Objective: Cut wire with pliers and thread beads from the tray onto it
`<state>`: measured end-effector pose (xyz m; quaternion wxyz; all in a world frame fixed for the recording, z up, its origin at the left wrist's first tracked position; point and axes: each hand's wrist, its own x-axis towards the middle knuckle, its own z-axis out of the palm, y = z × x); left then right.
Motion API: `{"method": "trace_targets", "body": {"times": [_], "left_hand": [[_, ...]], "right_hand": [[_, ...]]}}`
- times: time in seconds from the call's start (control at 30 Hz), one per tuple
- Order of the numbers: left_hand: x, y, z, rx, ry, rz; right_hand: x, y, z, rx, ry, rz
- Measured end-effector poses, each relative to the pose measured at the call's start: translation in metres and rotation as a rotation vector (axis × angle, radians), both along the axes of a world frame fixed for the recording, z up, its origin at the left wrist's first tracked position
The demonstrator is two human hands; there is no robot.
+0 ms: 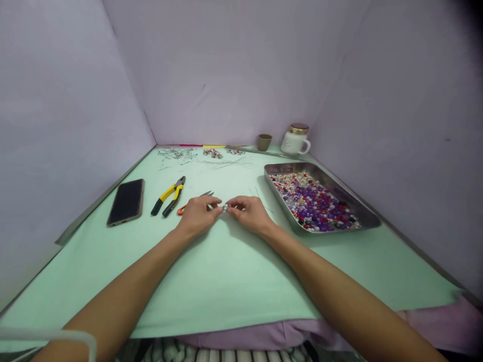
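My left hand [198,215] and my right hand [249,212] meet at the middle of the green table cover [226,271]. Both pinch a small pale bead [225,206] between their fingertips; a thin wire may run through it, but it is too fine to make out. Just behind my left hand lie small orange-handled snips [196,199], partly hidden by the fingers. A metal tray [362,213] full of purple, red, white and black beads [313,201] stands to the right of my right hand.
Yellow-and-black pliers [169,197] and a dark phone [126,201] lie to the left. Loose wire pins [177,153] and small bead clusters [213,153] sit at the back. A brown cup [264,142] and a white lidded mug [295,140] stand by the back wall.
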<state>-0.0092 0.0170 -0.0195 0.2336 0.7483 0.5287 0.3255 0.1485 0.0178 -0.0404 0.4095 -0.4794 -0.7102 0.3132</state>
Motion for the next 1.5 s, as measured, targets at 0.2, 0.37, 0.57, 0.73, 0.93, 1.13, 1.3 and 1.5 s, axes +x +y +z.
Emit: {"method": "trace_targets", "body": {"times": [0.2,0.37,0.57,0.73,0.93,1.13,1.3,1.5], "left_hand": [[-0.001,0.002,-0.007,0.141,0.238,-0.111],[-0.001,0.004,-0.010,0.176,0.300,-0.180],[0.000,0.002,-0.008,0.169,0.362,-0.191],[0.001,0.002,-0.007,0.161,0.398,-0.203],[0.002,0.004,-0.007,0.220,0.551,-0.227],[-0.001,0.006,-0.005,0.271,0.609,-0.284],[-0.003,0.006,-0.006,0.238,0.520,-0.302],[-0.007,0.011,-0.007,-0.069,0.019,-0.160]], "right_hand": [[0.003,-0.003,0.002,0.114,-0.323,0.011],[0.003,-0.003,0.004,0.127,-0.416,0.026],[0.004,-0.003,0.008,0.180,-0.526,-0.014],[0.005,-0.003,0.008,0.190,-0.557,-0.006],[0.006,0.001,0.005,0.182,-0.585,0.031],[0.008,0.001,0.006,0.191,-0.561,0.082],[0.007,0.001,0.007,0.173,-0.515,0.076],[0.012,0.006,0.009,-0.167,-0.005,0.095]]}}
